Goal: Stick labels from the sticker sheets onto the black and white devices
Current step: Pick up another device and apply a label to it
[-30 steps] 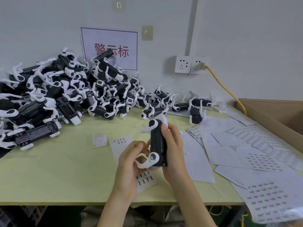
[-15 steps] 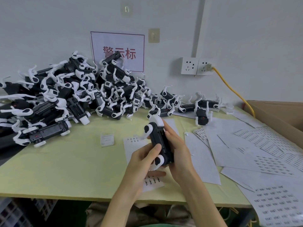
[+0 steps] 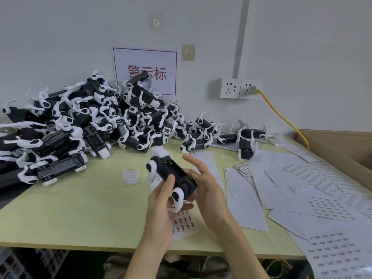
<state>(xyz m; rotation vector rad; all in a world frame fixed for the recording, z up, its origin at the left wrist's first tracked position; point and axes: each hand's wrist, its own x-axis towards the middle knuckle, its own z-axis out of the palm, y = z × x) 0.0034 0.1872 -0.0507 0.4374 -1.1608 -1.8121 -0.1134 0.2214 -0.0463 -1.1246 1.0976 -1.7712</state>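
Black-and-white device hangs just above the small sticker sheet, with the left grip clenched round its near end and the right grip released, fingers straight, alongside. Likely step: orienting it for labelling (no label visible). Next comes peeling one off that sheet.

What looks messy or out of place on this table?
The black and white devices are dumped in a tangled heap at the back left, not in rows. The sticker sheets on the right overlap loosely, and one hangs over the front edge of the table.
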